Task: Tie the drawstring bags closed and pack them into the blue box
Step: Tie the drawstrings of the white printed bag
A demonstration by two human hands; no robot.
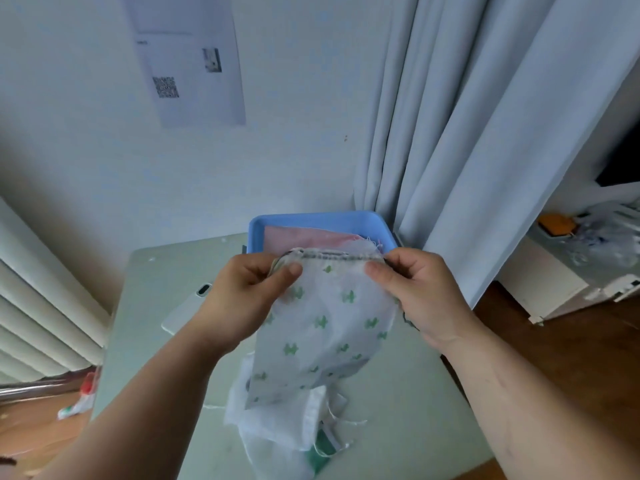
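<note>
The 2 hands hold a white drawstring bag (322,327) with small green prints up in the air above the middle of the table (398,410). The left hand (242,296) pinches the bag's top left corner, with its thumb (291,271) pressed on the front of the cloth and the other fingers curled behind it. The right hand (422,292) pinches the top right corner in the same way, thumb in front and fingers clamped behind. Between the 2 grips the gathered top hem (332,255) stretches almost level, with a dark line along it. The body of the bag hangs down and tilts toward the near left.

The blue box (256,233) stands at the far edge of the table, just behind the hands, and pink cloth (304,237) lies inside it. A loose pile of white and green bags (277,427) lies near the near edge, below the hanging bag; whether the 2 touch cannot be told. A white phone (183,313) lies near the left edge, partly hidden by the left forearm.

A pale curtain (467,133) hangs behind the far right corner, and a printed sheet (190,64) is stuck on the wall.
</note>
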